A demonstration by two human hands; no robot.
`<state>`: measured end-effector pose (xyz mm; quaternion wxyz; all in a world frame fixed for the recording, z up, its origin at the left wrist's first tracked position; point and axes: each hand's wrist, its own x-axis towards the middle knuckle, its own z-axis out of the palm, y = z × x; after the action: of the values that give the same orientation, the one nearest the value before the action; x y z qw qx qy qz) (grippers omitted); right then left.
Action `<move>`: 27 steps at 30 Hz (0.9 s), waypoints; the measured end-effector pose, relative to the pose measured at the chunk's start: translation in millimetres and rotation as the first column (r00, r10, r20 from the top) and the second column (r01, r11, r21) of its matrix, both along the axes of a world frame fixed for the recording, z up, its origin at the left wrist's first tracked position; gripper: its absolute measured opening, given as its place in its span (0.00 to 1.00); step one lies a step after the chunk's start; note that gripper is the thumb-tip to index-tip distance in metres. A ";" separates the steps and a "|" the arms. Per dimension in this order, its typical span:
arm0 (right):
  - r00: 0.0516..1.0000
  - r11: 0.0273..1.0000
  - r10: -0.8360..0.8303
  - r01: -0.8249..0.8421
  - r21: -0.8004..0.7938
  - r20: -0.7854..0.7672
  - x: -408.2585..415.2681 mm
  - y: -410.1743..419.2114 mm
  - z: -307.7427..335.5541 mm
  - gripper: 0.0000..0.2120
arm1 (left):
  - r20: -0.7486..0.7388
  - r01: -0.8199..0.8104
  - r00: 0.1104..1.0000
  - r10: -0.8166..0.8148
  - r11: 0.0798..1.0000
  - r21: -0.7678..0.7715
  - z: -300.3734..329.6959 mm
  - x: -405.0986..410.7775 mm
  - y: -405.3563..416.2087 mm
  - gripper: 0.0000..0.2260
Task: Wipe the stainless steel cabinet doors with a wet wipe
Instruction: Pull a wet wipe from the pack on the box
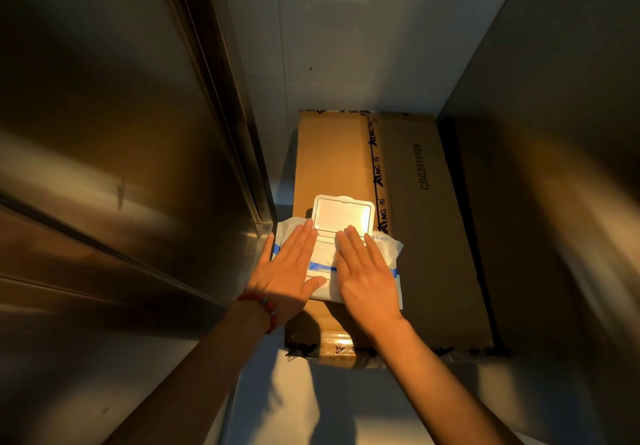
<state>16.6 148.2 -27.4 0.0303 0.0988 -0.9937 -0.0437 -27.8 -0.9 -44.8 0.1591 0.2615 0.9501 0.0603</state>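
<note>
Both hands lie flat, fingers straight and spread a little, on a pack of wet wipes (346,271) that sits on the near end of a cardboard box (415,202) on the floor, a little below the middle of the view. The left hand (289,271) presses the pack's left half, at about 9 o'clock from its opening, and the right hand (367,271) presses the right half, at about 3 o'clock; neither is curled round anything or pinching a wipe. The pack's white plastic lid (343,212) stands flipped open at 12 o'clock from the hands, hinged back toward the far end of the box. No wipe can be seen sticking out between the hands, though the fingers cover part of the opening, so I cannot tell for sure. The steel cabinet doors (104,133) rise at 9 to 10 o'clock, filling the left of the view, with another steel face (554,98) at 2 to 3 o'clock. By my reading the job is only at its start: the pack is open, but a wipe has not yet been drawn, and all of the door wiping is left to do. A red bead bracelet (268,306) circles the left wrist.
</note>
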 end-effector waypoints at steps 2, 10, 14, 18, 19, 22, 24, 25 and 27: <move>1.000 1.000 -0.007 0.007 0.028 -0.001 -1.0 -1.5 1.1 0.25 | -0.002 0.000 1.000 0.000 1.000 -0.003 0.0 0.0 0.2 0.32; 0.996 0.978 -0.029 0.011 0.210 0.081 -0.1 -3.2 1.7 0.22 | -0.014 0.007 1.000 -0.007 1.000 -0.011 -3.8 0.1 -0.3 0.30; 0.991 0.952 0.043 -0.080 0.296 0.129 -2.6 -0.2 -2.8 0.20 | -0.010 0.010 1.000 -0.010 1.000 -0.013 -3.4 -0.3 -0.6 0.30; 0.998 0.974 0.016 -0.029 0.224 0.058 -2.9 -0.6 6.1 0.23 | 0.002 0.004 1.000 -0.004 1.000 -0.004 -2.9 -0.4 -0.1 0.30; 0.999 0.983 0.029 -0.036 0.180 0.040 -3.1 -0.7 6.2 0.23 | 0.005 0.002 1.000 -0.002 1.000 -0.005 -2.8 -0.6 -0.1 0.31; 0.997 0.991 0.056 -0.049 0.123 -0.056 -3.4 2.2 5.5 0.22 | 0.011 -0.003 1.000 0.003 1.000 -0.011 -3.4 -1.2 -0.2 0.32; 0.993 0.995 0.053 -0.042 0.094 -0.110 -2.5 3.3 4.8 0.22 | 0.013 -0.006 1.000 0.006 1.000 -0.010 -3.9 -1.2 -0.4 0.32; 0.990 0.996 0.051 -0.041 0.078 -0.130 -1.9 3.6 4.4 0.22 | 0.013 -0.006 1.000 0.006 1.000 -0.012 -4.1 -1.0 -0.4 0.32; 0.984 0.997 0.055 -0.046 0.054 -0.172 0.4 3.2 2.7 0.23 | 0.013 -0.005 1.000 0.005 1.000 -0.024 -4.4 -1.0 -0.4 0.32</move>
<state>17.0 151.4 -24.7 0.1151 0.1207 -0.9830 -0.0761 -28.8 -1.3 -49.3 0.1683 0.2567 0.9503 0.0512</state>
